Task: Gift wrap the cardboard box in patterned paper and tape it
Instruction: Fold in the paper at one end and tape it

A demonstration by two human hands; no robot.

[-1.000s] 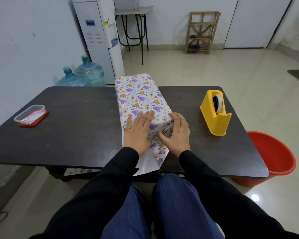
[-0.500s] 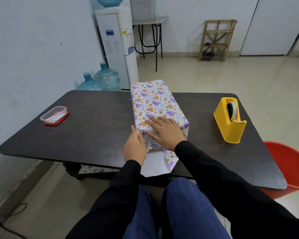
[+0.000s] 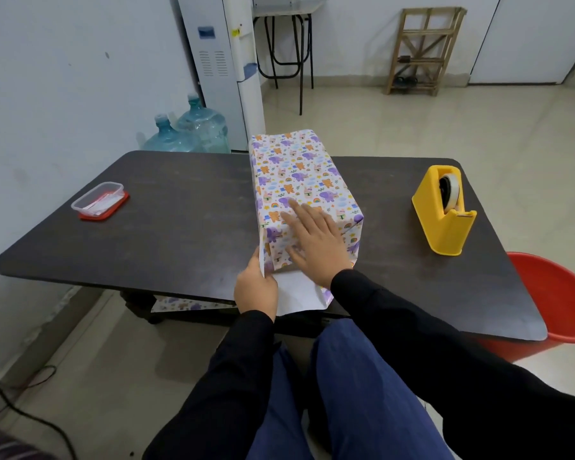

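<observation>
Patterned paper (image 3: 296, 292) sheathes the box (image 3: 299, 174), lying mid-desk (image 3: 180, 234). Right hand (image 3: 317, 242) flat on top, fingers straight, pressing down. Left hand (image 3: 256, 290) at the near left corner, thumb and fingers pinching the open paper flap. Yellow tape dispenser (image 3: 443, 220) sits well right.

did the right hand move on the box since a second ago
Yes. The right hand slid left across the top of the wrapped box, from its near right corner, away from the yellow tape dispenser.
</observation>
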